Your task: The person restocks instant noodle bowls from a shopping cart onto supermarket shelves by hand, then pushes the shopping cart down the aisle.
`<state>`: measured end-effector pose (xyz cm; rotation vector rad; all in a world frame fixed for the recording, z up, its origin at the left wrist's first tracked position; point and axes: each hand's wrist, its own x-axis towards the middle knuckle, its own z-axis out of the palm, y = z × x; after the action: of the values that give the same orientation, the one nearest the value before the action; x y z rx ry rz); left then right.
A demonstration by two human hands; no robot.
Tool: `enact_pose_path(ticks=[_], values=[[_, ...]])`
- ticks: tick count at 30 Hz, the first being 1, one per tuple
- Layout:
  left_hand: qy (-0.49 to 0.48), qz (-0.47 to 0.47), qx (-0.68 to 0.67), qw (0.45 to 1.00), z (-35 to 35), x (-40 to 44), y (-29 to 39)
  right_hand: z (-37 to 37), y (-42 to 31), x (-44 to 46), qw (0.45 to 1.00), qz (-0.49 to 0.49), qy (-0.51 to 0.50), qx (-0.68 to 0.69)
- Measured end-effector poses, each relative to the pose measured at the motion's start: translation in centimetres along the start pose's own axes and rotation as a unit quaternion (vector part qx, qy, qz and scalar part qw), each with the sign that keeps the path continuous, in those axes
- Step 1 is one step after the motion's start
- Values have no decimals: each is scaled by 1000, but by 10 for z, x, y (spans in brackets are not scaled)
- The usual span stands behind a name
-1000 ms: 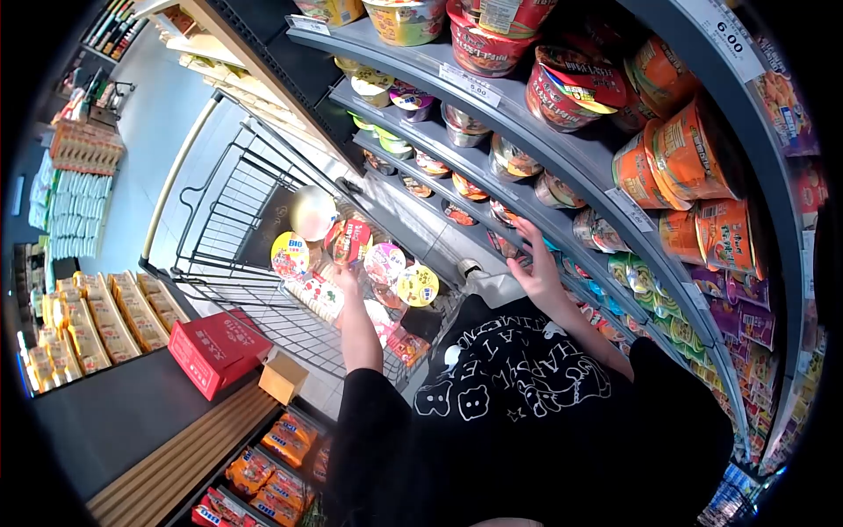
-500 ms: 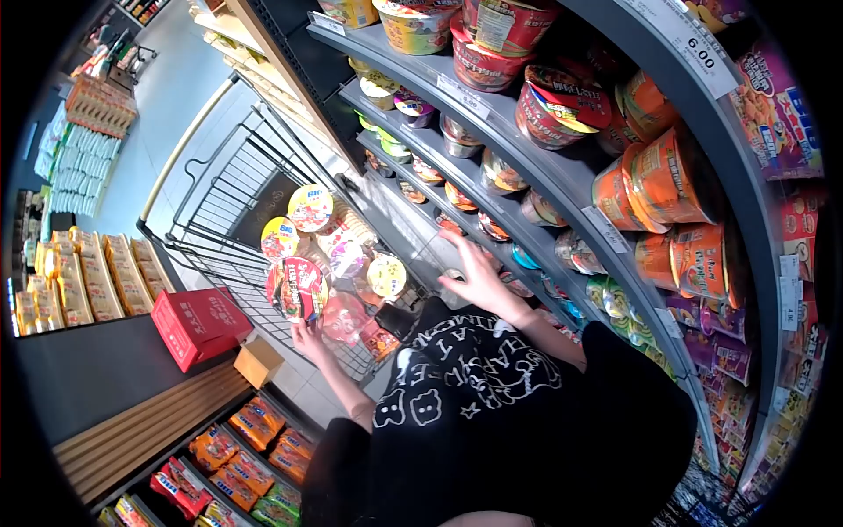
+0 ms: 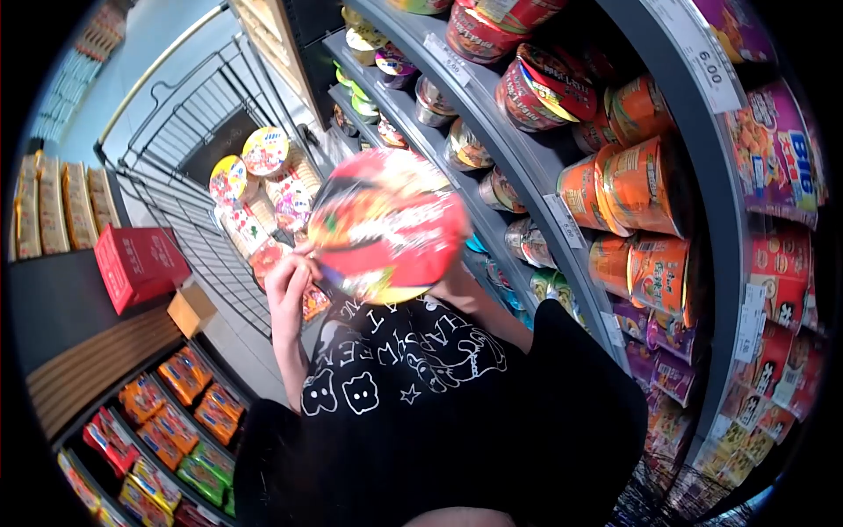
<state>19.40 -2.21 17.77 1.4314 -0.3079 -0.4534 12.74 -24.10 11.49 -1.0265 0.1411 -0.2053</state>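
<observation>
A red instant noodle bowl (image 3: 386, 224) is raised close to me, its printed lid smeared by motion. My left hand (image 3: 294, 279) is closed on the bowl's lower left edge. Behind the bowl's lower right side is my right hand (image 3: 455, 285); its fingers are hidden, so whether they grip the bowl cannot be made out. Beyond lies a wire shopping cart (image 3: 162, 180) holding several noodle cups, among them a yellow-lidded cup (image 3: 228, 178) and another cup (image 3: 265, 151) beside it.
To the right, a curved grey shelf (image 3: 518, 162) carries red noodle bowls (image 3: 546, 88) and orange noodle bowls (image 3: 628, 184). On the left stand a red box (image 3: 140, 266) and a small cardboard box (image 3: 190, 309). Bagged noodles (image 3: 176, 430) fill the lower left rack.
The red noodle bowl has come up from the cart toward me in my left hand. My right hand, earlier spread near the shelf, has moved in behind the bowl. The view has shifted right.
</observation>
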Motion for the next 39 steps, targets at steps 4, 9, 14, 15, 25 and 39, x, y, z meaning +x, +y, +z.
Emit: enact_pose_path(ticks=[4, 9, 14, 15, 25, 39], values=[[-50, -1, -50, 997, 34, 18, 16, -10, -88, 22, 986, -57, 96, 122], [-30, -9, -62, 998, 39, 16, 7, -20, -182, 88, 692, -456, 297, -475], [4, 4, -46, 999, 32, 10, 8, -48, -196, 112, 712, -411, 354, -446], [14, 6, -45, 999, 30, 9, 6, -49, -198, 113, 725, -406, 351, -432], [60, 25, -21, 998, 25, 2, -7, -44, -202, 126, 711, -347, 424, -439], [-17, 117, 52, 992, 77, 92, 9, -45, -155, 122, 568, -408, 433, -569]])
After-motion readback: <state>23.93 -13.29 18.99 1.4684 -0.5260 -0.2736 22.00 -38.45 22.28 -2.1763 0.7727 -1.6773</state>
